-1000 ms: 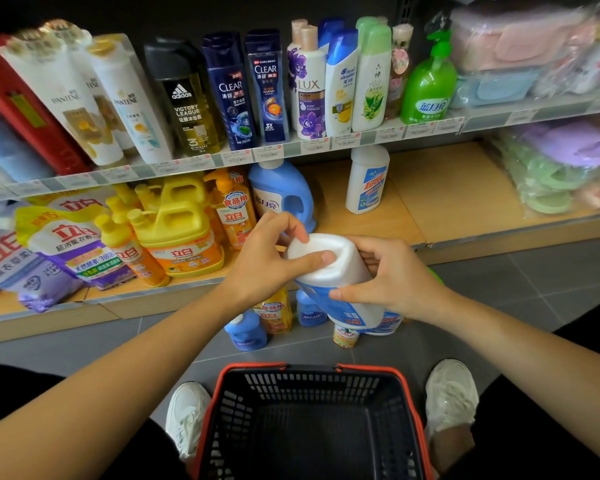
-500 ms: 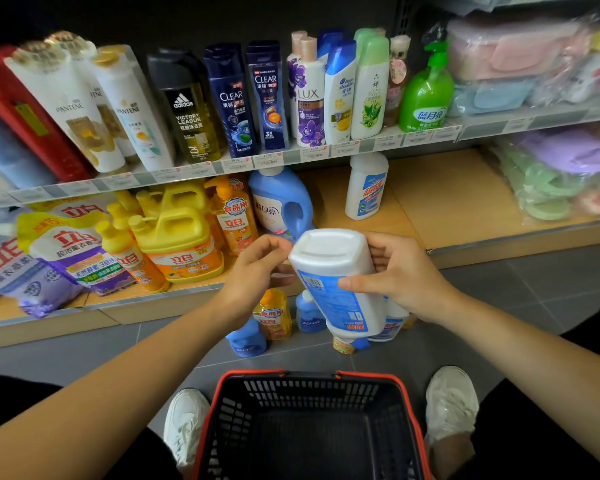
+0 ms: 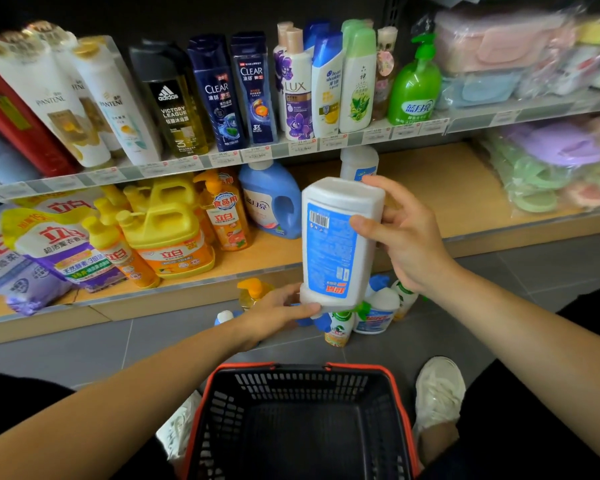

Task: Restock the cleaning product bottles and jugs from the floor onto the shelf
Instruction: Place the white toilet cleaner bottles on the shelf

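Observation:
A white bottle (image 3: 336, 244) with a blue label hangs upside down in front of the bottom shelf (image 3: 440, 188), its base up. My right hand (image 3: 404, 233) grips its upper end, fingers curled round the side. My left hand (image 3: 278, 311) holds the lower, cap end from the left and below. On the floor behind it stand several small bottles (image 3: 371, 315), among them an orange pump bottle (image 3: 253, 289) and a blue-capped one (image 3: 224, 317). A matching white bottle (image 3: 357, 162) stands on the shelf behind.
A blue detergent jug (image 3: 271, 199), yellow jugs (image 3: 167, 233) and refill pouches (image 3: 49, 247) fill the shelf's left part. Bare wood lies to the right, bagged slippers (image 3: 548, 174) beyond. Shampoo bottles (image 3: 250, 88) line the shelf above. A red-rimmed black basket (image 3: 302, 424) sits between my shoes.
The white bottle has risen and turned more upright, base up. My left hand slid from its upper end down to the cap end. My right hand keeps its grip.

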Demonstrator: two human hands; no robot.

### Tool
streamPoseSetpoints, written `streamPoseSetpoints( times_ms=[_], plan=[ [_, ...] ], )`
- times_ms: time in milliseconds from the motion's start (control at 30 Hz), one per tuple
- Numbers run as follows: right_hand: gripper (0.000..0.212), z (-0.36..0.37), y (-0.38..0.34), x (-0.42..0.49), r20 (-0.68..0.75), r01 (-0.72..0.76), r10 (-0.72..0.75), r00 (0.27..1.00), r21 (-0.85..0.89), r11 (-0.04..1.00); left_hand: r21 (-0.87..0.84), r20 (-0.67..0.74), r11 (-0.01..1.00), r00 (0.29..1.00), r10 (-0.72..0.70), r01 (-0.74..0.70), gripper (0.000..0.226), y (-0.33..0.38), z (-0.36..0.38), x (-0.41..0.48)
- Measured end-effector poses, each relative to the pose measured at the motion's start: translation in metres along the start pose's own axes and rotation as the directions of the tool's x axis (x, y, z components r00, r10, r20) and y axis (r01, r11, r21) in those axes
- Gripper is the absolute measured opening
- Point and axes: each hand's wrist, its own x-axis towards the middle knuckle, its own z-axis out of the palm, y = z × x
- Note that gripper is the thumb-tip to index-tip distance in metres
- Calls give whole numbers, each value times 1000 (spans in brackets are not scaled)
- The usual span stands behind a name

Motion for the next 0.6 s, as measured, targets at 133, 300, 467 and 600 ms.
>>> streamPoseSetpoints(
  times_ms=[133,300,467,600],
  plan=[
    [53,-9,2,7,-49,-40,40,998,18,999,-203,41,976,997,-68,75,56,-9,-5,6],
    [39,-28,10,19,-91,-122,124,988,27,992,-500,-4,863,997,-77,65,44,-7,-14,2],
    [55,-50,31,22,-45,-287,287,957,26,958,-413,-171,911,983,-62,-14,50,8,-33,-9],
    [53,-53,55,21,-58,-416,417,907,28,909,-201,-320,970,945,66,-136,49,16,-48,-20]
  ],
)
